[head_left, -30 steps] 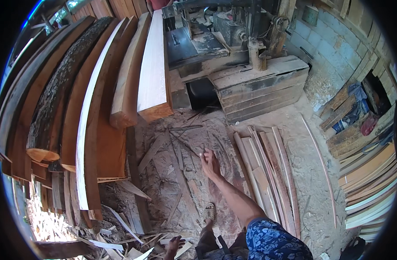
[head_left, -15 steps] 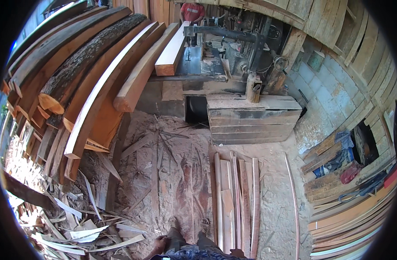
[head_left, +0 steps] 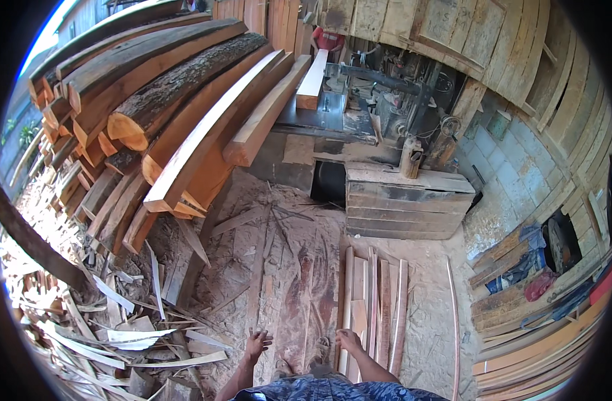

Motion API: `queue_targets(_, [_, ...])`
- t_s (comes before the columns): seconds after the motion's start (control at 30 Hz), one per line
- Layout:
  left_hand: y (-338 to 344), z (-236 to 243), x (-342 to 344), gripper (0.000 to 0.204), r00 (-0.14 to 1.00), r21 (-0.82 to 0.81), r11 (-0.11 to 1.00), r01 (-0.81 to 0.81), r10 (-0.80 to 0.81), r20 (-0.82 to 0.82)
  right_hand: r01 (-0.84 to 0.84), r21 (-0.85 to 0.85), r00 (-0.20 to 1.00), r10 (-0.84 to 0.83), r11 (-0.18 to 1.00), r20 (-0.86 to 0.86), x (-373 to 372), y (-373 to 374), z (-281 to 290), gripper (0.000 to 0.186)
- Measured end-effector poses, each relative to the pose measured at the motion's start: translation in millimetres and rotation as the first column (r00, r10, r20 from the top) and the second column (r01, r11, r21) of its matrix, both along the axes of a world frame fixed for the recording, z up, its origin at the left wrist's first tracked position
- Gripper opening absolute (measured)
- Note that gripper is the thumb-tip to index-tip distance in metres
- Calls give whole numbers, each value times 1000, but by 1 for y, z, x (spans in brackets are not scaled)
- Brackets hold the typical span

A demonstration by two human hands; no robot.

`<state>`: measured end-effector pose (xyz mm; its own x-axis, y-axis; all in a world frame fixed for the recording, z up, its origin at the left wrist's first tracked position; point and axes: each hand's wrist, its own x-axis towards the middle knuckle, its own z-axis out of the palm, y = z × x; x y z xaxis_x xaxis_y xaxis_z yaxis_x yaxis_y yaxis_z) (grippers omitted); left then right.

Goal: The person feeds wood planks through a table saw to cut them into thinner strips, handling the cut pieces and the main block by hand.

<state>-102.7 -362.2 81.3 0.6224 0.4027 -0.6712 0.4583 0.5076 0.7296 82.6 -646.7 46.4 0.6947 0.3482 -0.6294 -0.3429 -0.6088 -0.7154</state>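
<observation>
left hand (head_left: 258,344) + right hand (head_left: 349,341) empty, loosely open | pale beam (head_left: 312,81) at saw table (head_left: 330,115), bark-edged log (head_left: 185,88) stacked: unfinished imo

Head view, 1 fisheye: worn at head height, tilted down and faced forward. The wearer's shirt (head_left: 332,387) is shown nearest, at the lower edge, with left hand (head_left: 258,344) and right hand (head_left: 349,341) close above. Floor (head_left: 425,301) is seen from overhead; the machine (head_left: 419,107) is set farther off, near the top. Straight lines are bowed outward.
</observation>
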Motion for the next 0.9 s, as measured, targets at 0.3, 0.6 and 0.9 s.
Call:
queue_targets(0.3, [-11,-88,-196,50,746,-65,940,336,-308,-591,-44,-95,997,38,994,-69,-43,-8,9,33])
queue_targets(0.6, [44,-89,-72,42,878,-36,981,193,-189,-440,-446,-420,842,530,790,102,-96,-137,-83,33])
queue_targets(0.9, [87,-9,179,40,997,138,989,58,-51,-53,-36,-243,996,14,969,-90,104,-24,-40,37])
